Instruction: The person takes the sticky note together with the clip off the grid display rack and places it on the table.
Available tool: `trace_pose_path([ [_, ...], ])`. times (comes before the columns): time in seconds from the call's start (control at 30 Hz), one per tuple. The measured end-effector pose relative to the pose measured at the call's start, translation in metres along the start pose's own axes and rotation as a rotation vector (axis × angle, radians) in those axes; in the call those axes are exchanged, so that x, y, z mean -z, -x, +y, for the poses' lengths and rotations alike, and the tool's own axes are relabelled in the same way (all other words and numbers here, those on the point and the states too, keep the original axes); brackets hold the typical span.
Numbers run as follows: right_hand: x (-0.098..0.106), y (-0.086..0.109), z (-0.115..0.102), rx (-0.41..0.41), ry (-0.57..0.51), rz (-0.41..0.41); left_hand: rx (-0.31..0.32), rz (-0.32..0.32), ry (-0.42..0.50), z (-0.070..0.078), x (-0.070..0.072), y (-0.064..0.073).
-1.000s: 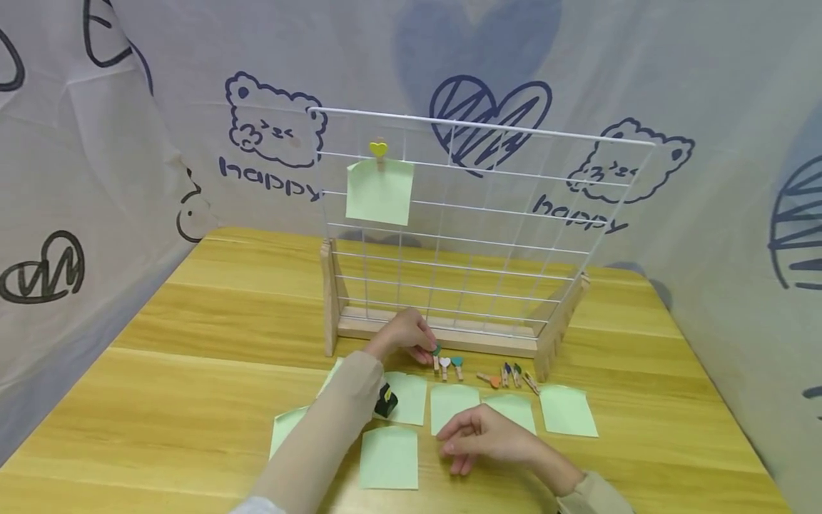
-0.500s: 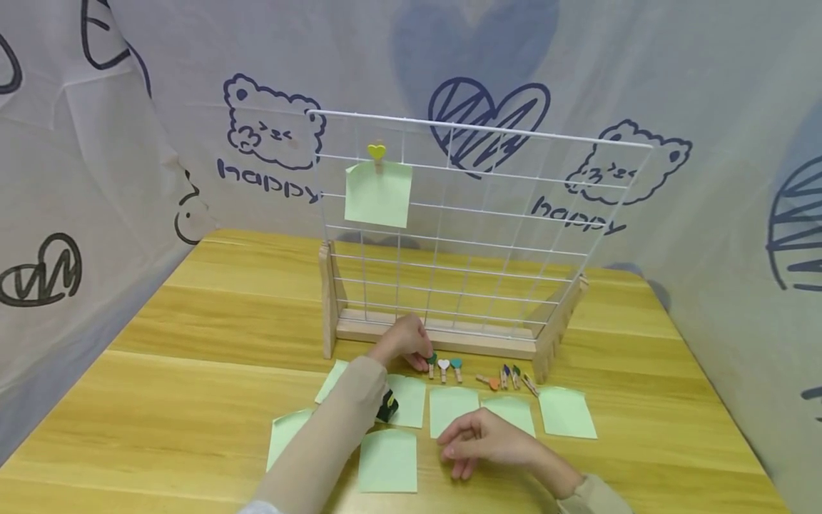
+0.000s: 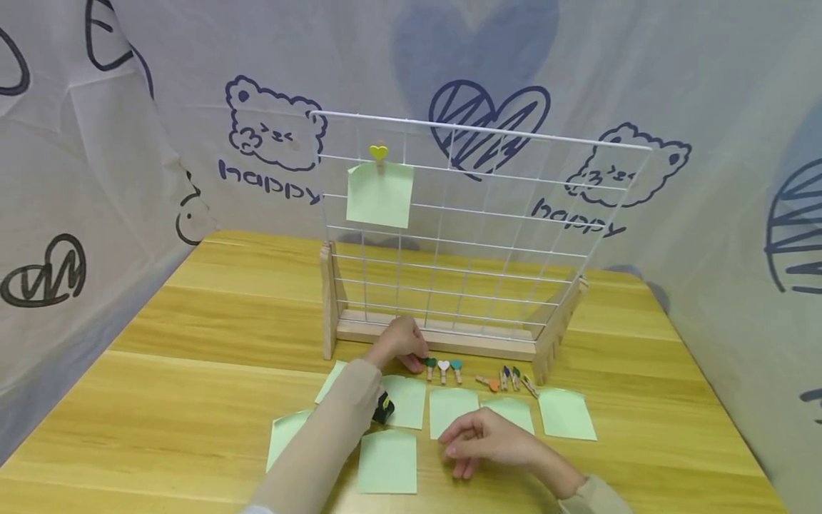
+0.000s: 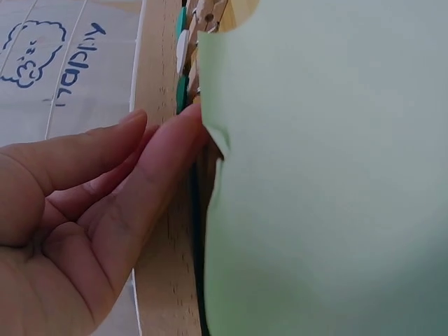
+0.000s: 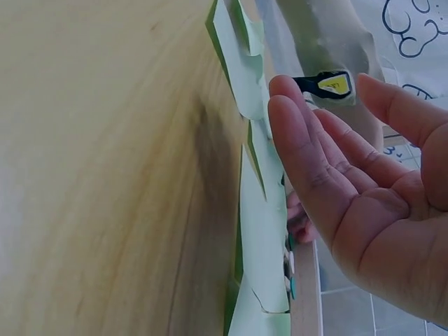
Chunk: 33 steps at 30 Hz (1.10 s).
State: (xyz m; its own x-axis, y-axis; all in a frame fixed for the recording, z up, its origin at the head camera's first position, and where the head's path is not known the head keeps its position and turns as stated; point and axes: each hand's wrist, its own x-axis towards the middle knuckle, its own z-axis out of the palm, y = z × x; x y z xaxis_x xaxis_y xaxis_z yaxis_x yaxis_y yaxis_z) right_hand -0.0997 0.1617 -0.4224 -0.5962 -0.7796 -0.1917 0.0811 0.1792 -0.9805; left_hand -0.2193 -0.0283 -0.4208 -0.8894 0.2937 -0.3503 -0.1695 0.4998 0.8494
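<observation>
My left hand (image 3: 404, 344) is beside a small wooden clothespin with a dark green heart (image 3: 431, 363), in front of the rack's base. In the left wrist view its thumb and index finger are apart, the fingertips right by the green heart (image 4: 182, 91). A white-heart clothespin (image 3: 444, 365) and a teal-heart one (image 3: 457, 365) lie in a row to the right of it. My right hand (image 3: 491, 441) hovers near the front sticky notes, fingers loosely bent and holding nothing. A yellow-heart clothespin (image 3: 379, 152) fastens a green sticky note (image 3: 380, 200) to the white wire grid (image 3: 472, 207).
Several pale green sticky notes lie on the table, including one at the front (image 3: 388, 462) and one at right (image 3: 567, 414). More clothespins, one with an orange heart (image 3: 494, 385), lie right of the row. Wooden stands (image 3: 329, 300) support the grid. A patterned curtain (image 3: 160, 43) hangs behind.
The dark green clothespin has shifted toward me and slightly left, beside the white one. My left hand has moved back a little to the left of it. My right hand has barely moved.
</observation>
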Motion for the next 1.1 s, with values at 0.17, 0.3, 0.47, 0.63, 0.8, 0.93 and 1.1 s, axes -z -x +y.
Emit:
trace_pose_path([
  [0.17,0.002,0.001,-0.003,0.008,0.006,-0.011,-0.004,-0.006,-0.02,0.0,0.003,0.004],
  [0.3,0.004,0.0,-0.006,0.028,0.01,-0.008,-0.024,-0.019,-0.036,0.002,0.006,0.009],
  [0.47,0.009,-0.003,-0.015,0.107,0.021,0.027,-0.088,-0.002,-0.052,0.004,0.012,0.015],
  [0.63,0.015,-0.003,-0.029,0.147,0.045,0.09,-0.137,0.009,-0.098,0.006,0.018,0.021],
  [0.8,0.021,-0.002,-0.042,0.176,0.068,0.139,-0.169,0.038,-0.086,0.01,0.025,0.03],
  [0.93,0.026,-0.003,-0.052,0.225,0.081,0.143,-0.198,0.065,-0.043,0.015,0.032,0.037],
  [1.1,0.031,-0.006,-0.066,0.255,0.118,0.16,-0.231,0.073,-0.026,0.022,0.039,0.044],
])
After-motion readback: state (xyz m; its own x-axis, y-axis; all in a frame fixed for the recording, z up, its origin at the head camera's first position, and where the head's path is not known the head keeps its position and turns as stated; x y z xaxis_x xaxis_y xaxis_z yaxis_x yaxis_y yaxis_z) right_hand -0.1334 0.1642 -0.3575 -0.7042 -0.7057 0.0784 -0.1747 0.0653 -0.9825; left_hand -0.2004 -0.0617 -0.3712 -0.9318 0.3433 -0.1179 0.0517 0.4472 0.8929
